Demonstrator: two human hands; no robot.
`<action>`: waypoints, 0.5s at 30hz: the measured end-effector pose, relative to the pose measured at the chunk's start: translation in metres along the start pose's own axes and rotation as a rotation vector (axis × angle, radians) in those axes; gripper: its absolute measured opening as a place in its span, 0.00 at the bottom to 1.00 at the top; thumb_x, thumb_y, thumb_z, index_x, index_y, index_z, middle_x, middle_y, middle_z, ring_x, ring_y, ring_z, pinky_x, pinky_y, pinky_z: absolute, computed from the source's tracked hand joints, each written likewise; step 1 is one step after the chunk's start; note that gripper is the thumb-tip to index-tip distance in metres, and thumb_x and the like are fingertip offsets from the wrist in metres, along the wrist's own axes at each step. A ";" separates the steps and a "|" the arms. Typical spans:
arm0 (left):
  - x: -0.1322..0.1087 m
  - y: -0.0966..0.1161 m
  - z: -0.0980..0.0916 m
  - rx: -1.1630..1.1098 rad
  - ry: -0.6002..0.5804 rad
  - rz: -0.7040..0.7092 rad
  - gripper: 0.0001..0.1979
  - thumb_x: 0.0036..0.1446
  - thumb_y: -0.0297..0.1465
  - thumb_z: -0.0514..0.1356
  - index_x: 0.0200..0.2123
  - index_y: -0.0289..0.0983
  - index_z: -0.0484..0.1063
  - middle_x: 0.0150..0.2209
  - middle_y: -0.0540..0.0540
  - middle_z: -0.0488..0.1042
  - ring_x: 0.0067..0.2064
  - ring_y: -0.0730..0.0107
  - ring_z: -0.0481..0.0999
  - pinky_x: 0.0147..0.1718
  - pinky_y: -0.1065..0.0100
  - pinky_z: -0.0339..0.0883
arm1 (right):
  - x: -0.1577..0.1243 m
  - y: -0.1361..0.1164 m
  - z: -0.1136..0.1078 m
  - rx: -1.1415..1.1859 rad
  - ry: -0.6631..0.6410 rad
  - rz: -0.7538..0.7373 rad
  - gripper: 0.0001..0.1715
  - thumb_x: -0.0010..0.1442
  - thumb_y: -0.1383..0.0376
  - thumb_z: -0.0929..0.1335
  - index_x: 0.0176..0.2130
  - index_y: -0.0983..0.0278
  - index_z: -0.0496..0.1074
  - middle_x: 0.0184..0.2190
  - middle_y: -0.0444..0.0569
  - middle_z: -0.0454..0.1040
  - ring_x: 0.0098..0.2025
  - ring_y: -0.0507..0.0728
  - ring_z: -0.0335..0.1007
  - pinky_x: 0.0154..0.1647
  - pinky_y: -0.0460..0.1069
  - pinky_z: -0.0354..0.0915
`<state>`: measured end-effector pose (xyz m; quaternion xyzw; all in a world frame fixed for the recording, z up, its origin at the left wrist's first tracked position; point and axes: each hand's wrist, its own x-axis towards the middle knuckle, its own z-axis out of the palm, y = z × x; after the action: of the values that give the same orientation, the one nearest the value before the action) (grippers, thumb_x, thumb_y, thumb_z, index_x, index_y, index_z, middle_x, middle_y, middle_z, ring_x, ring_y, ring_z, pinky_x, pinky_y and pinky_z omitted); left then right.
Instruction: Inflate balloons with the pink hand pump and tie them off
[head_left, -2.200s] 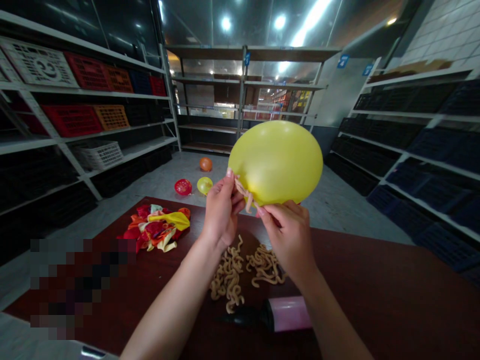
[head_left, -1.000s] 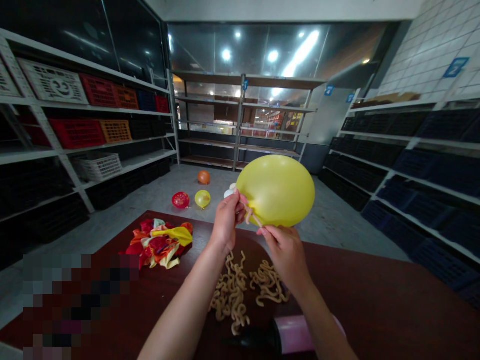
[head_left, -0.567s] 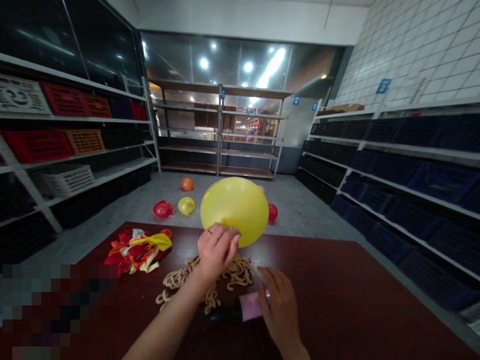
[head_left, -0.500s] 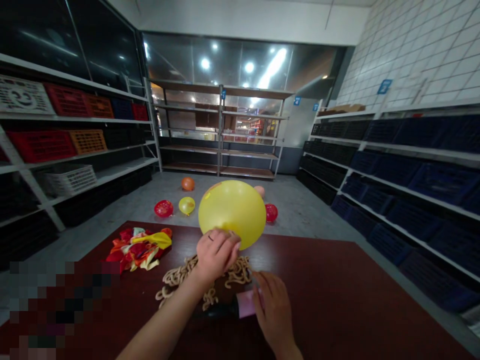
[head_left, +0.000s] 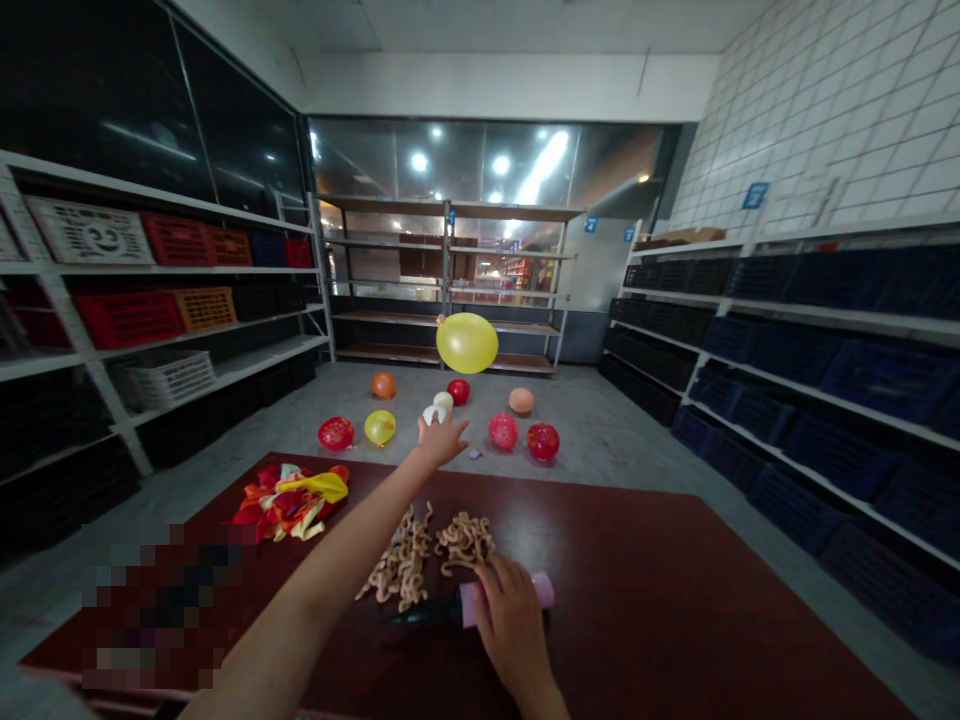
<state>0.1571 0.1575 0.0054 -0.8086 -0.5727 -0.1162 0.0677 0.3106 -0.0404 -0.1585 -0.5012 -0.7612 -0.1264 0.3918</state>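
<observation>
A yellow balloon [head_left: 467, 343] floats in the air beyond the table, apart from my hands. My left hand [head_left: 442, 440] reaches out past the table's far edge with fingers spread, holding nothing. My right hand [head_left: 514, 610] lies wrapped over a pink hand balloon pump [head_left: 541, 590] with a black nozzle, which rests on the table. Beside the pump's nozzle are two heaps of twisted tan strands, one on the left [head_left: 401, 568] and one on the right [head_left: 465, 540]. A pile of limp balloons [head_left: 292, 500], red, yellow and orange, is on the table's left side.
The dark red table [head_left: 637, 580] spreads before me. Several inflated balloons lie on the floor beyond, including a red balloon [head_left: 543, 442] and an orange balloon [head_left: 383, 385]. Crate shelves [head_left: 247, 340] line the left, dark blue crates [head_left: 795, 400] the right. A pixelated patch covers the lower left.
My left hand has let go of the yellow balloon and stretched forward, opening. The balloon has flown away from me over the floor. My right hand has shifted slightly left onto the pump.
</observation>
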 end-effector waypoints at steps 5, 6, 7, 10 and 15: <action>-0.007 0.001 -0.002 0.043 0.048 0.042 0.30 0.64 0.45 0.57 0.68 0.50 0.61 0.71 0.42 0.54 0.69 0.32 0.52 0.61 0.27 0.39 | -0.004 0.002 0.006 0.007 -0.013 -0.040 0.17 0.63 0.66 0.65 0.52 0.58 0.71 0.48 0.51 0.75 0.49 0.62 0.72 0.51 0.60 0.69; -0.012 -0.002 -0.001 0.048 0.043 0.030 0.30 0.64 0.45 0.57 0.68 0.50 0.61 0.71 0.42 0.54 0.69 0.32 0.52 0.61 0.27 0.38 | -0.003 0.002 0.006 0.011 -0.017 -0.054 0.17 0.63 0.66 0.65 0.52 0.58 0.70 0.48 0.51 0.75 0.49 0.62 0.72 0.51 0.59 0.69; -0.017 -0.007 0.001 0.054 0.039 0.015 0.30 0.64 0.45 0.57 0.68 0.49 0.61 0.71 0.42 0.54 0.69 0.31 0.52 0.61 0.27 0.37 | -0.003 0.003 0.007 0.016 -0.019 -0.067 0.17 0.63 0.66 0.66 0.52 0.58 0.70 0.48 0.51 0.75 0.48 0.61 0.72 0.51 0.59 0.69; -0.034 -0.025 0.008 0.064 0.029 -0.043 0.32 0.63 0.44 0.59 0.68 0.47 0.61 0.71 0.41 0.54 0.69 0.29 0.51 0.62 0.27 0.36 | -0.001 0.003 0.005 0.029 -0.022 -0.102 0.16 0.63 0.66 0.66 0.51 0.59 0.70 0.47 0.51 0.75 0.48 0.61 0.71 0.51 0.58 0.68; -0.072 -0.061 0.016 0.057 -0.006 -0.140 0.33 0.62 0.43 0.59 0.69 0.45 0.60 0.71 0.39 0.53 0.69 0.28 0.50 0.62 0.27 0.34 | 0.001 0.001 0.000 0.002 -0.102 -0.113 0.17 0.60 0.64 0.69 0.50 0.61 0.72 0.46 0.52 0.76 0.48 0.62 0.70 0.51 0.59 0.66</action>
<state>0.0789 0.1157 -0.0309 -0.7647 -0.6311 -0.1020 0.0806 0.3108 -0.0393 -0.1578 -0.4630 -0.8073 -0.1219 0.3450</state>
